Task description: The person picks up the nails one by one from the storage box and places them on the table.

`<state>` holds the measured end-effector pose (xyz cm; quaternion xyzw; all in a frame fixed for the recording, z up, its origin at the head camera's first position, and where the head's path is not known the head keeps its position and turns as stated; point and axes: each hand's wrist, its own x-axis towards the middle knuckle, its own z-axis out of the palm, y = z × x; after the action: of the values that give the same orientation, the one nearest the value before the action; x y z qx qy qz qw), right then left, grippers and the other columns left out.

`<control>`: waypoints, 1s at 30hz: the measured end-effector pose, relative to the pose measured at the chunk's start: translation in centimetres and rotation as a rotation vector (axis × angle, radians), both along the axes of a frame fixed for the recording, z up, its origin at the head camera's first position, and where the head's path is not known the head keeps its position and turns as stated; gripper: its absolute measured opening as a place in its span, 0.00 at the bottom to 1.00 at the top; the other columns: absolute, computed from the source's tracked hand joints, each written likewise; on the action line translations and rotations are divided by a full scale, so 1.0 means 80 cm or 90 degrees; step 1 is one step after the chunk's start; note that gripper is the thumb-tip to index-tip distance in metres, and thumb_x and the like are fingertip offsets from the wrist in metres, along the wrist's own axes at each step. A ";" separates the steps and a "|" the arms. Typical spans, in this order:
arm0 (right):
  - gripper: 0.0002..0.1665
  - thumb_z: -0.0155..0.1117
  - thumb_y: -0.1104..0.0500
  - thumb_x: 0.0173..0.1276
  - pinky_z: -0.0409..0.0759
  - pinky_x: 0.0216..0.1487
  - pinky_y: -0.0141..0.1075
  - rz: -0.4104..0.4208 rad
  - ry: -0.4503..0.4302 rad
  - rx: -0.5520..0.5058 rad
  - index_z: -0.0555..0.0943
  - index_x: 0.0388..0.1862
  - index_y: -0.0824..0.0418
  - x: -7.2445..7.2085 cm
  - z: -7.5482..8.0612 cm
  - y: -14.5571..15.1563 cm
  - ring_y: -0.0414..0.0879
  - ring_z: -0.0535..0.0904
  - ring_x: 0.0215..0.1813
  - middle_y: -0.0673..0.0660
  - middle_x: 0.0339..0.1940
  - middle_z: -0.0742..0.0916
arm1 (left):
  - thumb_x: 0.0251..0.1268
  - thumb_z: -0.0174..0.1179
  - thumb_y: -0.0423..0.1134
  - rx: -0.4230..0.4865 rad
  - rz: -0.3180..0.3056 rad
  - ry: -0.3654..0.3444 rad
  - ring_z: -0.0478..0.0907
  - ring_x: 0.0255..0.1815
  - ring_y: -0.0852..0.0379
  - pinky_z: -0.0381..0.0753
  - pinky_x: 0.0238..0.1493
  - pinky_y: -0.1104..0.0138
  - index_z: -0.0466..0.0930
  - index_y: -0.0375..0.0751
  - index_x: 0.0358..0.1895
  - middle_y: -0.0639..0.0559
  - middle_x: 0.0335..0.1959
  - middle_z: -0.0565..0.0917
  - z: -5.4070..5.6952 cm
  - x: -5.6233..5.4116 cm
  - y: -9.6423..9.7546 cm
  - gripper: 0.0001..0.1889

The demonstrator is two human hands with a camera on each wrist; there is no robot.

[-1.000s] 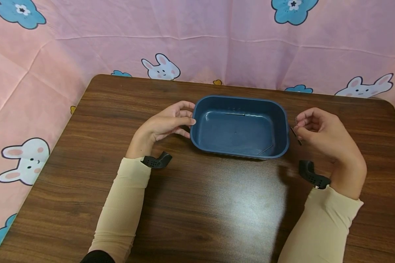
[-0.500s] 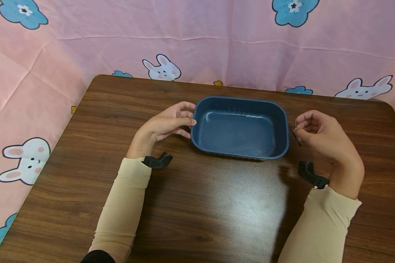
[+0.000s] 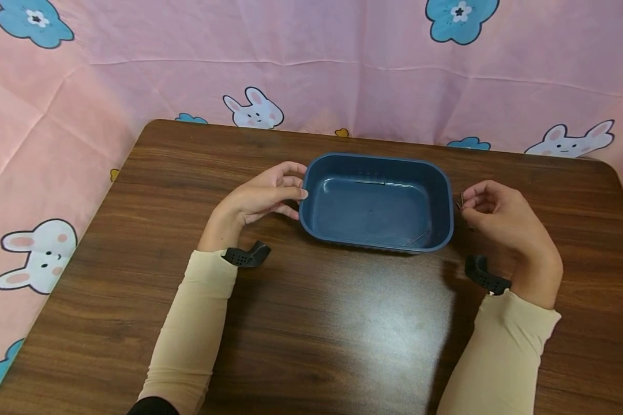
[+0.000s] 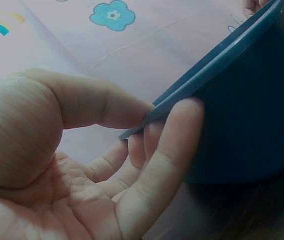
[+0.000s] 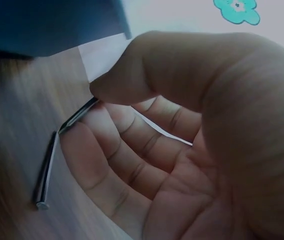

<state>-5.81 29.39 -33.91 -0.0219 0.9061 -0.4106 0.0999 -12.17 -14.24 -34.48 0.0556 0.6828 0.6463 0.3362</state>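
Observation:
A blue rectangular plastic basin [image 3: 371,219] sits on the table. My left hand [image 3: 267,193] pinches its left rim between thumb and fingers, as the left wrist view shows closely. Right of the basin, apart from it, my right hand [image 3: 500,216] pinches a thin metal nail [image 5: 79,114] between thumb and forefinger. A second nail [image 5: 44,170], with a flat head at its lower end, hangs at an angle from the tip of the first. Two thin metal pieces lie inside the basin: one dark piece [image 3: 371,183] near the back wall, another piece [image 3: 417,238] at the front right.
The brown wood-grain table [image 3: 342,346] ends at the back against a pink cloth [image 3: 322,34] printed with rabbits and flowers. Black wrist mounts [image 3: 247,254] sit at both cuffs.
My right hand has moved slightly left toward the basin and a little lower, with the nails in its fingers. The left hand and the basin stay in place.

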 end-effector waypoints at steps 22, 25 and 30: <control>0.16 0.63 0.63 0.74 0.81 0.34 0.25 -0.002 -0.035 0.048 0.79 0.56 0.69 -0.006 -0.019 -0.001 0.34 0.77 0.36 0.56 0.41 0.84 | 0.74 0.58 0.30 0.002 -0.003 0.001 0.85 0.45 0.52 0.92 0.40 0.62 0.59 0.39 0.75 0.42 0.51 0.81 -0.003 0.000 -0.002 0.30; 0.15 0.63 0.63 0.75 0.81 0.34 0.25 -0.002 -0.032 0.053 0.79 0.56 0.70 -0.006 -0.018 -0.002 0.34 0.77 0.36 0.58 0.41 0.84 | 0.74 0.58 0.30 0.002 -0.004 0.002 0.85 0.45 0.52 0.92 0.40 0.62 0.59 0.39 0.75 0.42 0.51 0.81 -0.003 0.000 -0.002 0.30; 0.16 0.62 0.64 0.75 0.81 0.34 0.25 -0.005 -0.036 0.047 0.78 0.56 0.71 -0.006 -0.017 -0.001 0.34 0.77 0.36 0.59 0.41 0.84 | 0.74 0.58 0.30 0.005 -0.003 0.001 0.85 0.44 0.52 0.92 0.39 0.62 0.59 0.39 0.75 0.42 0.51 0.81 -0.002 -0.001 -0.002 0.30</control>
<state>-6.28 29.29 -35.26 -0.0031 0.9174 -0.3777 0.1250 -12.26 -14.39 -34.66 0.0588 0.6806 0.6480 0.3368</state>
